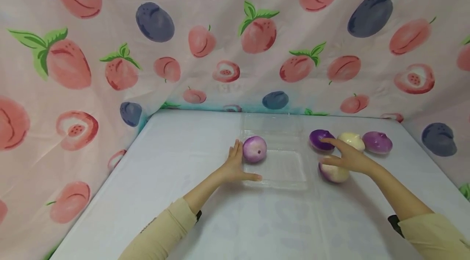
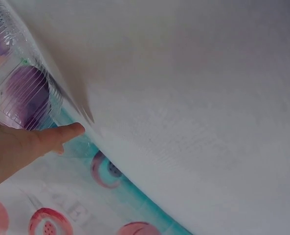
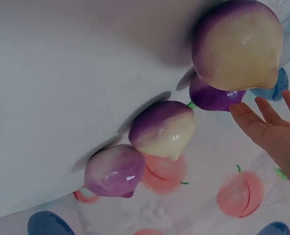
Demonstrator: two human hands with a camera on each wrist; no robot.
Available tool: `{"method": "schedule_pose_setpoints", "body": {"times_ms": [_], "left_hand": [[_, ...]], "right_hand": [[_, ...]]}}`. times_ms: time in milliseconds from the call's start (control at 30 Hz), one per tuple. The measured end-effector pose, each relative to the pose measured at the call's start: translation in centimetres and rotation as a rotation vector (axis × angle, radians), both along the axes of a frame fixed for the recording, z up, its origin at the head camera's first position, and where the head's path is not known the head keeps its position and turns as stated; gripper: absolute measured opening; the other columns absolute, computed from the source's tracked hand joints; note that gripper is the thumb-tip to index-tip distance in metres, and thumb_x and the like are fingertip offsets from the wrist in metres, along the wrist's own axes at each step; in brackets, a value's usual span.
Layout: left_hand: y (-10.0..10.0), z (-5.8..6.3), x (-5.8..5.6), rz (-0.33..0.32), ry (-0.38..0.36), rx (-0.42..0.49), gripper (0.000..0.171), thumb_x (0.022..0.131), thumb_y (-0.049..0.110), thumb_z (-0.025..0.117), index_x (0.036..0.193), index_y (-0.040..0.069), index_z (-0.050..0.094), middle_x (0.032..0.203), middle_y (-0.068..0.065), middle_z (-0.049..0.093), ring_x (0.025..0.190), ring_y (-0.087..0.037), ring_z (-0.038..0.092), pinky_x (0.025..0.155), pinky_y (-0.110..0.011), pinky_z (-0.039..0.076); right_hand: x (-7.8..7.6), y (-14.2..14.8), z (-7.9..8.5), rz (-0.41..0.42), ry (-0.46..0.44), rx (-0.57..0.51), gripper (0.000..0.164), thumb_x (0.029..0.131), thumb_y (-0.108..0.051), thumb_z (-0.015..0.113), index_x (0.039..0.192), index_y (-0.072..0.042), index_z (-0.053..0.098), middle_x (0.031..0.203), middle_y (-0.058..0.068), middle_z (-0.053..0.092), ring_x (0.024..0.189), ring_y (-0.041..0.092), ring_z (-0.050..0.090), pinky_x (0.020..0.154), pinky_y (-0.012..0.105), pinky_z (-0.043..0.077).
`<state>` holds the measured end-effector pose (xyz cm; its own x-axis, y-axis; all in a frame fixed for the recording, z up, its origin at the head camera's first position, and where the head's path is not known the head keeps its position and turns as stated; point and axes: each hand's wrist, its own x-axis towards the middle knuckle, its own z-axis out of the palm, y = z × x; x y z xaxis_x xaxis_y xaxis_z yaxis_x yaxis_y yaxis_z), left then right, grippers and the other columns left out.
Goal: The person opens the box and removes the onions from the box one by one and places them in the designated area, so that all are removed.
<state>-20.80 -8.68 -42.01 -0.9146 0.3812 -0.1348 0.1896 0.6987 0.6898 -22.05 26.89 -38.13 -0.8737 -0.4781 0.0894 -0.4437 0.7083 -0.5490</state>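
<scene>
A clear plastic container [image 1: 286, 170] with its lid raised lies on the table, and one purple onion [image 1: 254, 149] sits in its left part. My left hand [image 1: 235, 167] is at the container's left side, fingers straight and thumb stretched along the front edge. Over the onions on the right hovers my right hand [image 1: 350, 158], its fingers extended and apart. Below it is a white-and-purple onion [image 3: 237, 46]; a dark purple onion [image 1: 318, 142] lies near its fingertips. Behind the hand sit a pale-topped onion [image 3: 163, 127] and a pinkish-purple onion [image 3: 114, 171]. Whether the right hand touches any is unclear.
The white-covered table [image 1: 176, 141] extends on both sides of the container. A pink fruit-printed cloth [image 1: 220, 15] hangs behind and along the sides of the table.
</scene>
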Motion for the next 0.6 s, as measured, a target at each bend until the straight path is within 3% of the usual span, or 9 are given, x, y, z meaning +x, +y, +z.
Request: {"method": "schedule_pose_setpoints", "body": {"times_ms": [333, 600], "left_hand": [[0.1, -0.1, 0.1, 0.006, -0.006, 0.02, 0.128, 0.069, 0.046, 0.081, 0.149, -0.002, -0.006, 0.156, -0.02, -0.017, 0.142, -0.045, -0.012, 0.117, -0.052, 0.011], [0.0, 0.1, 0.1, 0.008, -0.017, 0.03, 0.127, 0.07, 0.045, 0.08, 0.149, -0.002, -0.008, 0.155, -0.019, -0.02, 0.142, -0.044, -0.014, 0.117, -0.052, 0.01]], "right_hand": [[-0.9, -2.9, -0.2, -0.013, 0.059, -0.16, 0.061, 0.085, -0.01, 0.068, 0.134, 0.013, 0.039, 0.133, 0.036, 0.042, 0.123, 0.054, 0.038, 0.098, 0.063, 0.034], [-2.2, -6.3, 0.4, -0.063, 0.089, -0.127, 0.065, 0.087, -0.02, 0.068, 0.139, 0.003, 0.037, 0.136, 0.03, 0.043, 0.12, 0.046, 0.043, 0.1, 0.058, 0.036]]}}
